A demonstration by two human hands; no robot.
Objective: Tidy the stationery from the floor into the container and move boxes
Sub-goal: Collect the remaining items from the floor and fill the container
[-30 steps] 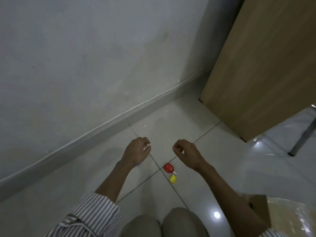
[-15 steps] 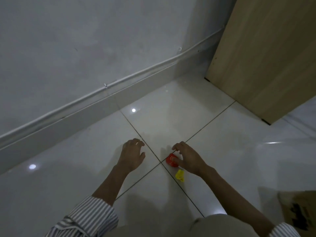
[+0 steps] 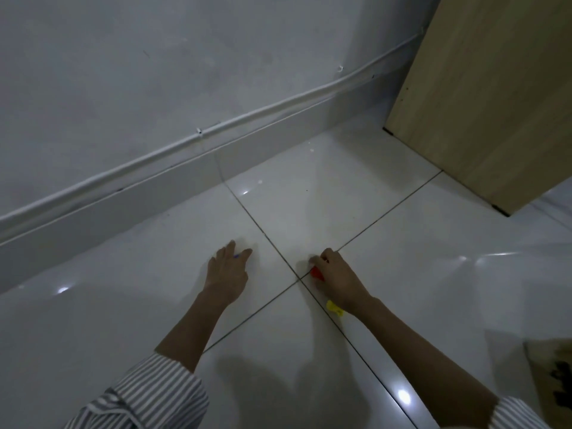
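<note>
My right hand (image 3: 339, 278) is down on the white floor tile, its fingers curled round a small red stationery piece (image 3: 317, 272) at the tile joint. A small yellow piece (image 3: 335, 307) lies on the floor just under my right wrist. My left hand (image 3: 228, 275) is flat and low over the floor with straight fingers. A tiny blue item (image 3: 236, 256) shows between its forefinger and thumb, mostly hidden. A corner of a cardboard box (image 3: 551, 371) sits at the lower right edge.
A grey wall with a white cable (image 3: 198, 133) and skirting runs across the back. A tall wooden panel (image 3: 495, 97) stands at the upper right. Glossy white floor tiles (image 3: 418, 274) spread around both hands.
Both hands have dropped to the floor. My right hand has closed over the red piece, and my left hand has stretched forward onto the blue item. The view has tilted lower.
</note>
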